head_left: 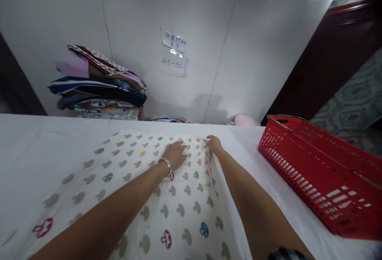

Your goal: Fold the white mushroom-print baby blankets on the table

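White-covered table (44,140) against a pale panelled wall (253,33).
Left hand (175,153) lies flat and right hand (213,144) pinches the edge of a mushroom-print white cloth (179,208); red plastic basket (322,172) alongside.

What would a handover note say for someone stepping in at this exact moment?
Left hand: flat, palm down on the mushroom-print cloth, near its far edge.
Right hand: at the cloth's far right corner, fingers on the edge; whether it pinches the fabric cannot be told.
The cloth lies spread on the white table. A red basket sits to the right. A stack of folded fabrics rests against the far wall.
Done: cloth laid out, mostly flat.
Left: the cloth shows no fold yet.
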The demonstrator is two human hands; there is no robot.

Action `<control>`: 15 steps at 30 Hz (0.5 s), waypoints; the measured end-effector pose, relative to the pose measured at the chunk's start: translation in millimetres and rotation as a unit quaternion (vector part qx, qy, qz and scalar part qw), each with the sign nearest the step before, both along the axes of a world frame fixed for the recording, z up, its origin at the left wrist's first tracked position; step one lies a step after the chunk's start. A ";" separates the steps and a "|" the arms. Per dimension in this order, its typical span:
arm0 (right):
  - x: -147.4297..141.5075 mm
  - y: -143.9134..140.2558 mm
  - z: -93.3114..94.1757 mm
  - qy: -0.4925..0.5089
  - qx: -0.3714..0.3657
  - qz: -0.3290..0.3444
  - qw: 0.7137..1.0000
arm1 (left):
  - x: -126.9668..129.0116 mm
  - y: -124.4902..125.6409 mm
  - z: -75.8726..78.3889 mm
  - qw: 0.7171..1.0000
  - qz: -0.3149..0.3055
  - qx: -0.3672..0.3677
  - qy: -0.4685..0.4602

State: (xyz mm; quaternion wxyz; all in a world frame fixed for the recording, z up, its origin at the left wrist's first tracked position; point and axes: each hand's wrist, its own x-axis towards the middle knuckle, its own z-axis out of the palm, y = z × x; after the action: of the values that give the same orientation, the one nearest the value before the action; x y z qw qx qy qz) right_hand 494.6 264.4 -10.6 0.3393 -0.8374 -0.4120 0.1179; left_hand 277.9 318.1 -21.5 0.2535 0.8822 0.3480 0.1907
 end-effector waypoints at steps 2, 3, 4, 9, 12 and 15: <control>-2.8 0.6 -2.5 -0.024 -0.004 0.004 1.000 | -1.5 -0.8 -13.9 0.994 -0.023 0.071 0.082; -4.3 1.0 -3.1 -0.034 -0.006 0.007 0.999 | -1.0 -1.2 -19.2 0.989 -0.026 0.093 0.110; -5.6 1.5 -3.4 -0.043 -0.009 0.010 0.999 | 0.0 -1.5 -23.0 0.987 -0.022 0.101 0.124; -10.2 2.4 -3.8 -0.070 -0.033 0.021 0.997 | 3.6 -4.8 -23.0 0.985 -0.016 0.108 0.137; -12.8 0.7 -3.8 -0.074 -0.036 0.020 0.996 | 2.4 -8.0 -18.1 0.984 -0.012 0.109 0.143; -16.4 -3.1 -3.4 -0.076 -0.028 0.014 0.997 | 1.1 -11.0 -14.6 0.984 -0.007 0.106 0.146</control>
State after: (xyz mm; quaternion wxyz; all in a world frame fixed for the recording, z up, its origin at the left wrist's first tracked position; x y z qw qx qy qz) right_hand 478.3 261.3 -13.9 0.2820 -0.8474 -0.4445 0.0696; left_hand 279.0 307.1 -36.1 0.1062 0.9250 0.3524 0.0939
